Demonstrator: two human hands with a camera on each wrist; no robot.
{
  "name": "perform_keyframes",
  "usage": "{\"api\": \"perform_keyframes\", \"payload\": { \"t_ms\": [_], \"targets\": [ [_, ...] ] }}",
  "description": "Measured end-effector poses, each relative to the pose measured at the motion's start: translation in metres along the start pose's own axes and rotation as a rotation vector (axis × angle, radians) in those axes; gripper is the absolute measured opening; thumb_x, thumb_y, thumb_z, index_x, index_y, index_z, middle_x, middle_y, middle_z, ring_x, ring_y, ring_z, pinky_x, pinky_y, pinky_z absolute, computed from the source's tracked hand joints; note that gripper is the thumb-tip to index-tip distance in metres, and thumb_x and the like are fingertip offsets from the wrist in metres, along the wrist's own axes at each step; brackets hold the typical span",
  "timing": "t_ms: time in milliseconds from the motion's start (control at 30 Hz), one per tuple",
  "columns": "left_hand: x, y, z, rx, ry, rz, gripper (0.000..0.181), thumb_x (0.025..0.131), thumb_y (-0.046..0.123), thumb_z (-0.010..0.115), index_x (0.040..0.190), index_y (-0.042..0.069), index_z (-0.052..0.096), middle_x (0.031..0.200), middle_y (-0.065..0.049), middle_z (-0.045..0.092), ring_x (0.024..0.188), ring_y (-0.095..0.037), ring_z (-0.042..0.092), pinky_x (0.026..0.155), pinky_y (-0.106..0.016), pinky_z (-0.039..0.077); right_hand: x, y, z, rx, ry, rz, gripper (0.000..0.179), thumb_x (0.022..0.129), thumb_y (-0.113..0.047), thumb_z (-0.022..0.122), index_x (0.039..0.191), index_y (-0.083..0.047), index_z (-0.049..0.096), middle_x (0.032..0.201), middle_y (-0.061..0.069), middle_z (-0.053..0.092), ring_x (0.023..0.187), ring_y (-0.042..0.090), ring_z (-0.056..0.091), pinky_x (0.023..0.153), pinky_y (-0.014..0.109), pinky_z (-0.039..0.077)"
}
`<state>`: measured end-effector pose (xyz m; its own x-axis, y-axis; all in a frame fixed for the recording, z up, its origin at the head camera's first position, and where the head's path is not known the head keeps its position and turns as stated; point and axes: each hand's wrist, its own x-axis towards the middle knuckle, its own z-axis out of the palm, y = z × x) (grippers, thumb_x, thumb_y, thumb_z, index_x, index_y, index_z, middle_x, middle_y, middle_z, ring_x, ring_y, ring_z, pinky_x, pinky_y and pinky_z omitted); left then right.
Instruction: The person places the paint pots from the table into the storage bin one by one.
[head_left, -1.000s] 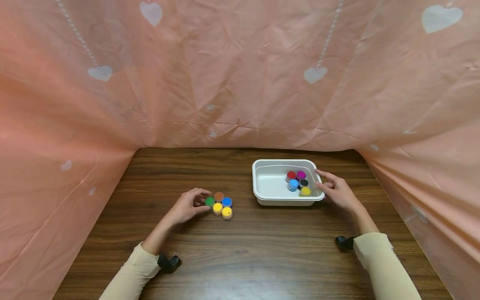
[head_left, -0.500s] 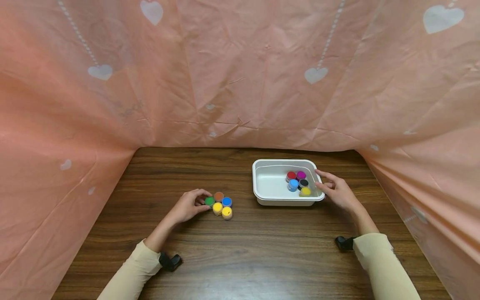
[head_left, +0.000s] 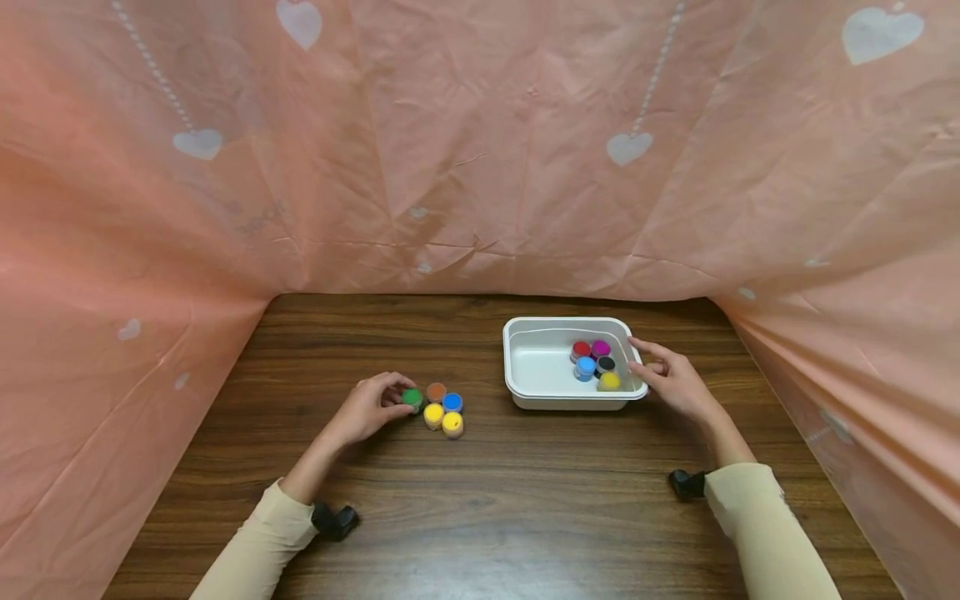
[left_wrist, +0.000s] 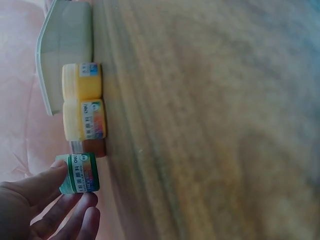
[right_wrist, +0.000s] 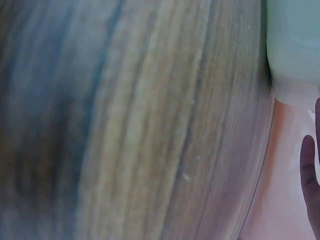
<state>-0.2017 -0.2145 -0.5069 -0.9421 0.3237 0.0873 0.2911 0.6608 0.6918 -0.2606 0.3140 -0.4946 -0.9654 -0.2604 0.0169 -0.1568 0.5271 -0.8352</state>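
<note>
My left hand [head_left: 366, 412] pinches a green paint jar [head_left: 412, 398] between thumb and fingers. Seen from the left wrist, the jar's label [left_wrist: 83, 172] faces the camera, and its base shows slightly off the tabletop. Just right of it stand a brown paint jar [head_left: 437, 392], a blue one [head_left: 452, 402] and two yellow ones, the left [head_left: 433, 416] and the right [head_left: 452, 425]. On the right side, my right hand [head_left: 675, 385] rests its thumb and index finger at the rim of a white plastic tray [head_left: 543, 395]; its fingers [right_wrist: 308, 160] look extended in the right wrist view.
Inside the tray, toward its right end, sit red [head_left: 581, 350], purple [head_left: 600, 349], light blue [head_left: 585, 368], black [head_left: 605, 365] and yellow [head_left: 610, 381] paint jars. A pink curtain [head_left: 465, 167] hangs behind and on both sides of the wooden table [head_left: 480, 500].
My left hand has closed on the green jar and drawn it slightly left, apart from the other jars. The right hand and tray hold their places.
</note>
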Motion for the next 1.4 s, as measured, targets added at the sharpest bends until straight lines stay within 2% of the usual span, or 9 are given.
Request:
{"api": "perform_keyframes", "payload": {
  "t_ms": [167, 400, 767, 1167, 1400],
  "targets": [
    [0.001, 0.007, -0.008, 0.009, 0.028, 0.014, 0.031, 0.094, 0.014, 0.078, 0.123, 0.009, 0.070, 0.112, -0.007, 0.071, 0.098, -0.021, 0.071, 0.084, -0.037, 0.060, 0.001, 0.000, -0.001, 0.003, -0.004, -0.001, 0.059, 0.106, -0.022, 0.062, 0.157, -0.003, 0.041, 0.088, 0.021, 0.075, 0.068, 0.006, 0.059, 0.057, 0.024, 0.049],
    [0.004, 0.019, -0.015, 0.001, 0.068, 0.046, 0.031, 0.094, 0.016, 0.077, 0.124, 0.011, 0.070, 0.109, -0.007, 0.071, 0.097, -0.020, 0.071, 0.084, -0.038, 0.061, 0.002, 0.000, -0.001, 0.012, -0.002, -0.008, 0.058, 0.106, -0.024, 0.063, 0.157, -0.004, 0.042, 0.082, 0.014, 0.074, 0.067, 0.007, 0.060, 0.058, 0.026, 0.052],
    [0.008, 0.041, -0.020, -0.007, 0.080, 0.102, 0.032, 0.095, 0.016, 0.076, 0.127, 0.013, 0.070, 0.110, -0.004, 0.070, 0.099, -0.020, 0.071, 0.086, -0.038, 0.060, 0.002, -0.001, 0.001, 0.040, -0.012, -0.003, 0.060, 0.106, -0.024, 0.062, 0.157, -0.002, 0.041, 0.093, 0.025, 0.076, 0.074, 0.003, 0.064, 0.067, 0.032, 0.061],
    [0.026, 0.068, -0.007, -0.019, 0.058, 0.154, 0.030, 0.097, 0.018, 0.075, 0.126, 0.013, 0.070, 0.111, -0.002, 0.069, 0.098, -0.017, 0.070, 0.086, -0.035, 0.060, 0.003, 0.002, -0.001, -0.003, 0.005, 0.001, 0.058, 0.106, -0.026, 0.062, 0.157, -0.006, 0.043, 0.094, 0.026, 0.075, 0.072, 0.003, 0.062, 0.062, 0.024, 0.055],
    [0.040, 0.084, 0.002, -0.032, 0.034, 0.184, 0.029, 0.098, 0.019, 0.073, 0.126, 0.012, 0.070, 0.110, -0.002, 0.068, 0.098, -0.016, 0.069, 0.085, -0.033, 0.060, -0.001, 0.001, -0.001, 0.031, -0.004, 0.014, 0.059, 0.106, -0.025, 0.062, 0.157, -0.003, 0.041, 0.094, 0.026, 0.075, 0.072, 0.003, 0.063, 0.064, 0.026, 0.058]
  ]
}}
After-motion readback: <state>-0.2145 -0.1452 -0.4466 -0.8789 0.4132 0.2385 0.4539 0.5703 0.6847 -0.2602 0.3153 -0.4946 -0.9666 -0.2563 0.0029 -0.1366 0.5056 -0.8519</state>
